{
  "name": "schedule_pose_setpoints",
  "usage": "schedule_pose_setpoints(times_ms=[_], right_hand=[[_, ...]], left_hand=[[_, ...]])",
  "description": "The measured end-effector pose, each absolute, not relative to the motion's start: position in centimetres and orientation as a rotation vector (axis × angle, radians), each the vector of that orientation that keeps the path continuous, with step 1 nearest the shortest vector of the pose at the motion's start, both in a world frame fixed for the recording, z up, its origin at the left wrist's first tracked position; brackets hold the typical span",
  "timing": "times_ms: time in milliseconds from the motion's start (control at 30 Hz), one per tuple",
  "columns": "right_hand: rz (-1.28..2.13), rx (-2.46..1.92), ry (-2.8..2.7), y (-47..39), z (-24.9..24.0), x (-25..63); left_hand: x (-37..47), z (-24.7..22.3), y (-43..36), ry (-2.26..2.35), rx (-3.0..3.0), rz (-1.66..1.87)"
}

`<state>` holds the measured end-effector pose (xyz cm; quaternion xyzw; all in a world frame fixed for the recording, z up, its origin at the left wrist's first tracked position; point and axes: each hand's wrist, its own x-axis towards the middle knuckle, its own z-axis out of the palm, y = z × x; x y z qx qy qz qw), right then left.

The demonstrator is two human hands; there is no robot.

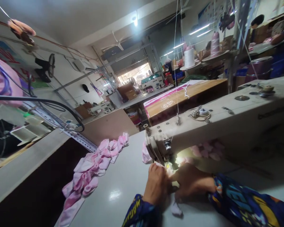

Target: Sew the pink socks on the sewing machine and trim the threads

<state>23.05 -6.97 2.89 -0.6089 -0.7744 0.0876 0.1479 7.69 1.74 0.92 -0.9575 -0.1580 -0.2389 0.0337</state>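
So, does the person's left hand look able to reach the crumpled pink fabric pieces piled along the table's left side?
Probably yes: only glossy pale tabletop seems to separate the left hand from the pink pieces, though it is busy at the off-white metal sewing machine.

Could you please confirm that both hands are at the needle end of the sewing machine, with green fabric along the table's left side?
Not quite: the head view shows pink fabric there, not green; the left hand and right hand are at the needle end of the sewing machine.
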Motion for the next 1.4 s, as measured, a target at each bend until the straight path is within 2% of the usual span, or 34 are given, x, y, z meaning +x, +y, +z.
schedule_pose_setpoints(times_ms=[100, 200, 300, 533, 733, 1400], right_hand=[[0.454, -1.694, -2.228, -6.7, 2.8, 23.7], [0.662, -1.659, -2.182, -6.6, 3.2, 24.3], [0.726, -1.733, -2.05, -6.6, 3.6, 25.2], [0.462, -2.034, -1.752, -6.2, 2.8, 27.5], [0.238, -2.126, -1.836, -6.5, 3.0, 26.4], [0.089, -2.112, -1.864, -5.7, 2.5, 25.4]], left_hand=[[8.5, 0.1, 1.8, -0.751, -2.839, -0.966], [8.9, -0.4, 1.7, -0.683, -2.694, -1.053], [8.9, -0.6, 1.6, -0.579, -2.616, -1.038], [9.3, -0.5, 1.6, -0.527, -2.56, -1.058], [9.6, -0.3, 1.5, -0.521, -2.565, -1.053], [9.4, -0.4, 1.3, -0.464, -2.641, -1.078]])
